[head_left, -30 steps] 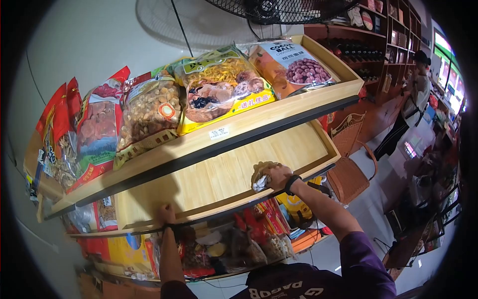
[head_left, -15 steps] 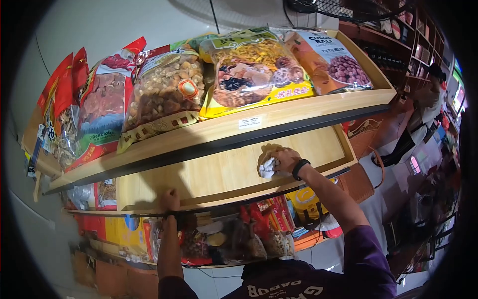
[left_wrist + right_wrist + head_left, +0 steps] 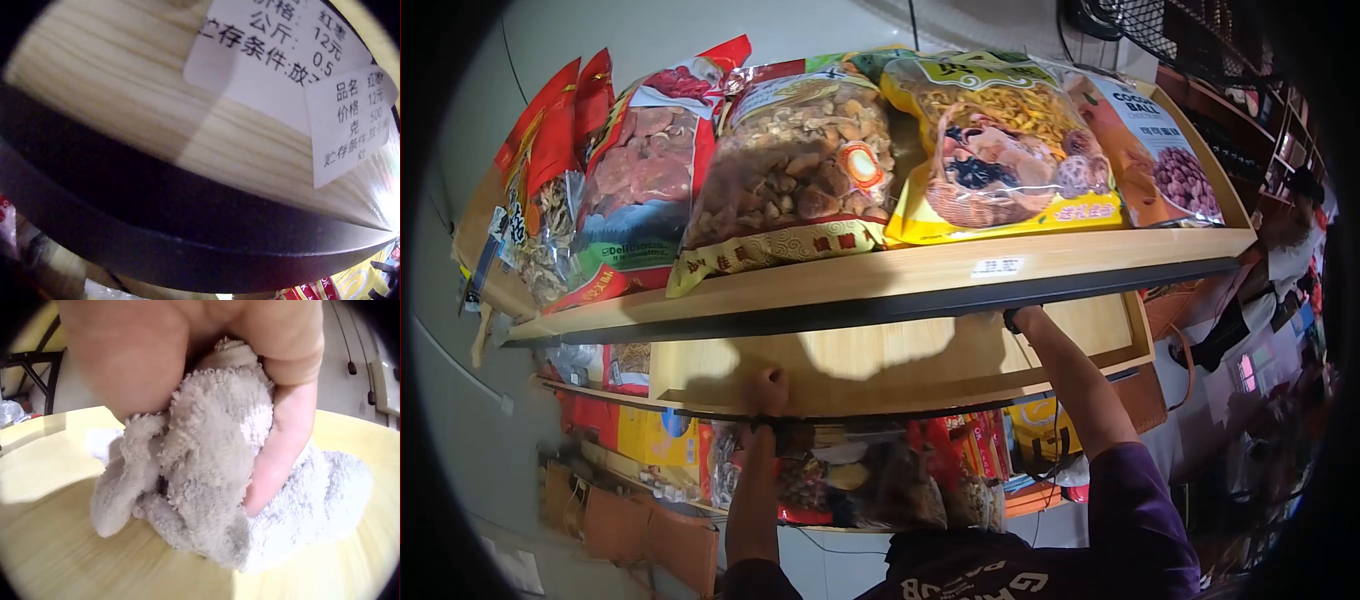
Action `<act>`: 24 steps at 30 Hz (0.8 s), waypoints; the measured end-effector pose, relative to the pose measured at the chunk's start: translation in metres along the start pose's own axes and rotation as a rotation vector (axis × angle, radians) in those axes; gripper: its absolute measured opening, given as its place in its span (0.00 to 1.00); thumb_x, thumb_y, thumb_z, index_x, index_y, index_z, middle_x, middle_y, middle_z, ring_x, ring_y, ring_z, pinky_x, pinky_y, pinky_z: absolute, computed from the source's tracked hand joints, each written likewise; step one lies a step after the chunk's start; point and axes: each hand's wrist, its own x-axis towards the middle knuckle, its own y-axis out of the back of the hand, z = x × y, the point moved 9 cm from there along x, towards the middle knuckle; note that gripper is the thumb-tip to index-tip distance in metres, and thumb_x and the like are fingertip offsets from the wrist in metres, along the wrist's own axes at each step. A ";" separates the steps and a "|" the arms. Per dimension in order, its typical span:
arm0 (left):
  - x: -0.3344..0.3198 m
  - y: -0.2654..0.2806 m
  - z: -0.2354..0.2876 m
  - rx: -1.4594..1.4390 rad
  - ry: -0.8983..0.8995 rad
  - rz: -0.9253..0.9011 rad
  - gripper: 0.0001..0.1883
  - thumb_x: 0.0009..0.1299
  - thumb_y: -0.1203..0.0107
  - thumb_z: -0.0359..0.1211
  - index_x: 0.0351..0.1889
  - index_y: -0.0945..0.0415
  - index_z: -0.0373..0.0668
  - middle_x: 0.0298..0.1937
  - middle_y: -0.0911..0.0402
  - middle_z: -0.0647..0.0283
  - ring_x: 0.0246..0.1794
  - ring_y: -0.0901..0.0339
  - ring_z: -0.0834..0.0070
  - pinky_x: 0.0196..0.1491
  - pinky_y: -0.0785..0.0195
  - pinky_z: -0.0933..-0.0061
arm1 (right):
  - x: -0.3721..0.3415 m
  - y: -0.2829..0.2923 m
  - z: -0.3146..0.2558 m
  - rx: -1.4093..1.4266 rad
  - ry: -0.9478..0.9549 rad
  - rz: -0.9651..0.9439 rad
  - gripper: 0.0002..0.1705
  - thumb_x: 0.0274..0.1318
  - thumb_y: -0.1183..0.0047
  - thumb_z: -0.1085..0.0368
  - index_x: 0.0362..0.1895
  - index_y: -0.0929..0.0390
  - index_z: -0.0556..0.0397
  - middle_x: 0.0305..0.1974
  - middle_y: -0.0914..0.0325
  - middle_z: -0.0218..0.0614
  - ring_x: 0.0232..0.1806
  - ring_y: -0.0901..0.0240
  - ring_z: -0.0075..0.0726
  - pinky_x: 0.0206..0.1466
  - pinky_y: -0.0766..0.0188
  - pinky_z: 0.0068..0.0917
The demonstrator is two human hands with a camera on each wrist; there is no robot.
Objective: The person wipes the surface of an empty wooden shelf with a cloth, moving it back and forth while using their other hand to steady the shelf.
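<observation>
In the right wrist view my right hand (image 3: 278, 340) pinches a bunched white terry cloth (image 3: 212, 444) between thumb and fingers. The cloth lies against the pale wooden floor of the lower tray (image 3: 50, 550). From the head view that hand is mostly hidden behind the upper tray's front board; the forearm (image 3: 1075, 375) reaches in under it. My left hand (image 3: 770, 392), slightly blurred, grips the front rim of the lower tray, fingers curled. Its wrist camera shows only the tray's wooden front (image 3: 112, 81) with price labels (image 3: 350, 119) and a dark edge strip.
Close above, the upper tray (image 3: 840, 290) holds large bags of dried food (image 3: 800, 170). Packaged goods (image 3: 850, 470) fill the shelf below. A fan (image 3: 1190, 40) hangs at the upper right. Another person (image 3: 1285, 250) stands at the far right, and a woven chair is beside the rack.
My right hand has moved with the cloth deeper into the lower tray, under the upper board. My left hand stays at the rim. The head view has shifted.
</observation>
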 end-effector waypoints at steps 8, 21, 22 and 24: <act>-0.003 0.005 -0.001 0.000 0.026 0.013 0.17 0.65 0.44 0.46 0.35 0.14 0.44 0.34 0.15 0.53 0.37 0.16 0.53 0.42 0.23 0.56 | 0.014 -0.001 0.023 0.034 -0.050 0.088 0.24 0.58 0.44 0.52 0.57 0.22 0.44 0.58 0.22 0.44 0.61 0.29 0.46 0.64 0.34 0.42; -0.003 -0.004 -0.004 -0.026 0.069 -0.062 0.18 0.65 0.44 0.48 0.39 0.14 0.45 0.38 0.14 0.54 0.42 0.16 0.55 0.46 0.24 0.56 | 0.012 -0.013 0.012 0.102 0.019 0.233 0.23 0.57 0.44 0.53 0.56 0.21 0.45 0.57 0.21 0.44 0.61 0.29 0.46 0.64 0.34 0.42; -0.003 -0.005 -0.005 -0.049 0.078 -0.068 0.18 0.65 0.44 0.48 0.39 0.14 0.45 0.38 0.14 0.54 0.42 0.16 0.55 0.46 0.24 0.56 | 0.009 -0.016 0.010 0.100 0.027 0.245 0.23 0.57 0.44 0.53 0.56 0.21 0.45 0.57 0.21 0.44 0.61 0.29 0.46 0.64 0.34 0.42; -0.002 -0.007 -0.008 -0.074 0.087 -0.069 0.18 0.65 0.44 0.48 0.40 0.14 0.45 0.38 0.14 0.54 0.42 0.16 0.55 0.46 0.24 0.57 | 0.007 -0.029 0.013 0.062 0.034 0.247 0.24 0.55 0.43 0.54 0.55 0.21 0.46 0.57 0.22 0.44 0.60 0.27 0.47 0.64 0.33 0.42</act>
